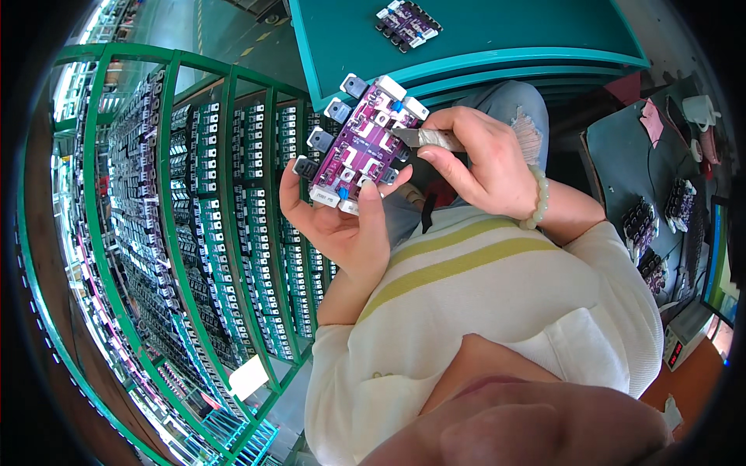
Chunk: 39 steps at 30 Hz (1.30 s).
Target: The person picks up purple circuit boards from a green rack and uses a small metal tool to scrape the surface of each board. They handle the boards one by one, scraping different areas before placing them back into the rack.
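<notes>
My left hand (342,233) grips a purple circuit board (362,145) by its lower edge, thumb on the near side and fingers behind it. The board is tilted up, with dark blocks along its left side, white blocks at its ends and small blue parts on its face. My right hand (486,159) pinches a flat metal blade (409,137) with a whitish wrapped handle (441,139). The blade's tip reaches over the board's right side; whether it touches cannot be told. Some of my left fingers are hidden behind the board.
A teal bench (482,31) lies ahead, with another purple board (407,25) on it. Green racks (225,155) packed with many boards stand close on the left. A dark side table (614,147) at the right holds several boards (641,225) and a white cup-like item (699,111).
</notes>
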Each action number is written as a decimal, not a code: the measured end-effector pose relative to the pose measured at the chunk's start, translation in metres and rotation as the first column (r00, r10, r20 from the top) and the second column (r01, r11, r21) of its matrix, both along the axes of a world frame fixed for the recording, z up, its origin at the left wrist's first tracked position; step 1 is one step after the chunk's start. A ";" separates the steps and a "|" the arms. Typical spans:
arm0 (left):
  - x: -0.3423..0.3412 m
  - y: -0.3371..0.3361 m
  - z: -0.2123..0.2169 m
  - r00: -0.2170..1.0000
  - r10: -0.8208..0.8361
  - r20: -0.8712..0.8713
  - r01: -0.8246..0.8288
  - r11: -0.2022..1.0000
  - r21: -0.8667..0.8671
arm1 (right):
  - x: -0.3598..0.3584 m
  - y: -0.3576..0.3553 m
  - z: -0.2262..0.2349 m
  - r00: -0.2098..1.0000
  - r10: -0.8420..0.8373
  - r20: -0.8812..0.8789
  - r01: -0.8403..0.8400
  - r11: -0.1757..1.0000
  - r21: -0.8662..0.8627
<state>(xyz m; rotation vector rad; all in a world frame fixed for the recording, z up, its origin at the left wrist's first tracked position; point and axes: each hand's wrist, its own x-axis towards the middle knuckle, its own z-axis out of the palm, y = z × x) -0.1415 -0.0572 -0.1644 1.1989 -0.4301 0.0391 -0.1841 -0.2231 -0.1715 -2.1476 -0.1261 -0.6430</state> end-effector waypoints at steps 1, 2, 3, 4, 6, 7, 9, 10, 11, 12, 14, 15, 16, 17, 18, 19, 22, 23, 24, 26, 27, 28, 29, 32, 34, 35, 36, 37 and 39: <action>0.000 0.001 0.000 1.000 -0.006 0.005 0.006 1.000 0.013 | -0.001 0.000 0.001 0.999 0.011 -0.036 -0.012 1.000 -0.003; 0.000 0.002 -0.001 1.000 -0.011 0.011 0.011 1.000 0.025 | -0.001 0.000 0.003 0.999 0.009 -0.039 -0.009 1.000 0.006; 0.000 0.004 -0.001 1.000 -0.026 -0.009 0.026 1.000 0.012 | -0.001 0.002 0.004 0.999 0.006 -0.042 -0.006 1.000 0.016; 0.000 0.005 -0.002 0.999 -0.041 -0.028 0.041 0.999 -0.002 | -0.001 0.003 0.005 0.999 0.004 -0.045 -0.002 1.000 0.027; 0.000 0.006 -0.002 0.998 -0.054 -0.044 0.053 0.998 -0.017 | -0.002 0.004 0.006 0.998 -0.001 -0.063 0.004 0.999 0.048; 0.000 0.005 -0.002 0.998 -0.051 -0.042 0.050 0.999 -0.019 | -0.002 0.005 0.006 0.997 -0.003 -0.071 0.007 0.998 0.059; 0.000 0.005 -0.002 0.998 -0.050 -0.040 0.050 0.999 -0.018 | -0.002 0.006 0.006 0.998 -0.005 -0.056 0.009 0.998 0.061; 0.000 0.005 -0.002 0.998 -0.052 -0.040 0.052 0.999 -0.016 | -0.002 0.006 0.006 0.999 -0.007 -0.048 0.010 0.998 0.063; 0.000 0.006 -0.002 0.998 -0.054 -0.040 0.053 0.998 -0.013 | -0.002 0.006 0.006 0.999 -0.009 -0.052 0.012 0.998 0.058; 0.001 0.006 -0.003 0.998 -0.054 -0.039 0.054 0.999 -0.009 | -0.001 0.006 0.006 0.998 -0.009 -0.056 0.012 0.998 0.054; 0.001 0.005 -0.004 0.998 -0.054 -0.036 0.054 0.999 -0.001 | 0.000 0.007 0.004 0.999 -0.029 -0.045 0.032 0.997 0.075; 0.001 0.005 -0.004 0.998 -0.050 -0.036 0.050 0.999 -0.003 | 0.001 0.010 0.001 0.998 -0.049 -0.032 0.052 0.993 0.101; 0.000 0.005 -0.004 0.998 -0.046 -0.036 0.046 0.999 -0.005 | 0.002 0.011 0.000 0.997 -0.070 -0.019 0.072 0.989 0.127; 0.000 0.005 -0.004 0.998 -0.043 -0.037 0.043 0.999 -0.007 | 0.002 0.010 0.000 0.998 -0.063 0.004 0.062 0.991 0.115; 0.000 0.005 -0.004 0.999 -0.040 -0.032 0.040 0.999 -0.010 | 0.003 0.010 -0.001 0.998 -0.056 0.027 0.053 0.993 0.103; -0.001 0.005 -0.004 0.999 -0.038 -0.027 0.037 0.999 -0.014 | 0.003 0.010 -0.001 0.998 -0.049 0.049 0.044 0.995 0.090; -0.001 0.007 -0.004 0.999 -0.048 -0.016 0.048 0.999 -0.007 | 0.003 0.007 0.000 0.997 -0.041 0.073 0.035 0.996 0.076; -0.001 0.008 -0.004 0.998 -0.055 -0.013 0.055 0.999 -0.002 | 0.003 0.008 0.000 0.997 -0.043 0.062 0.037 0.995 0.094; -0.002 0.006 -0.004 1.000 -0.030 -0.005 0.030 1.000 -0.004 | 0.003 0.010 -0.001 0.998 -0.047 0.052 0.041 0.993 0.110; -0.004 0.001 -0.004 1.000 0.018 0.012 -0.018 1.000 -0.008 | 0.001 0.011 -0.001 0.999 -0.033 0.019 0.030 0.991 0.129; -0.004 0.002 -0.005 1.000 0.011 0.014 -0.011 1.000 -0.009 | 0.000 0.010 0.001 1.000 -0.016 -0.003 0.016 0.991 0.133; -0.004 0.003 -0.006 1.000 0.004 0.016 -0.004 1.000 -0.010 | 0.000 0.010 0.002 1.000 0.002 -0.026 0.002 0.991 0.137; -0.003 0.003 -0.007 1.000 -0.003 0.019 0.003 1.000 -0.011 | 0.000 0.011 0.001 1.000 -0.022 -0.016 0.024 0.988 0.153; -0.003 0.002 -0.006 1.000 -0.011 -0.004 0.011 1.000 -0.017 | 0.002 0.014 -0.006 0.998 -0.028 -0.056 0.043 0.953 0.300; -0.003 0.002 -0.004 1.000 -0.018 -0.017 0.018 0.999 -0.029 | 0.001 0.014 -0.011 0.985 0.070 -0.159 0.023 0.856 0.516; -0.003 0.002 -0.004 0.999 -0.022 -0.023 0.022 0.999 -0.036 | 0.002 0.015 -0.014 0.991 0.083 -0.105 -0.007 0.814 0.580; -0.003 0.002 -0.003 0.999 -0.024 -0.033 0.023 0.999 -0.031 | 0.005 0.017 -0.017 0.994 0.097 -0.051 -0.042 0.766 0.642; -0.004 0.002 -0.003 0.999 -0.025 -0.044 0.024 0.999 -0.025 | 0.007 0.017 -0.018 0.994 0.106 0.004 -0.079 0.712 0.697; -0.004 0.002 -0.003 0.998 -0.029 -0.055 0.028 0.999 -0.027 | 0.002 0.011 -0.009 0.969 0.234 -0.083 -0.086 0.630 0.772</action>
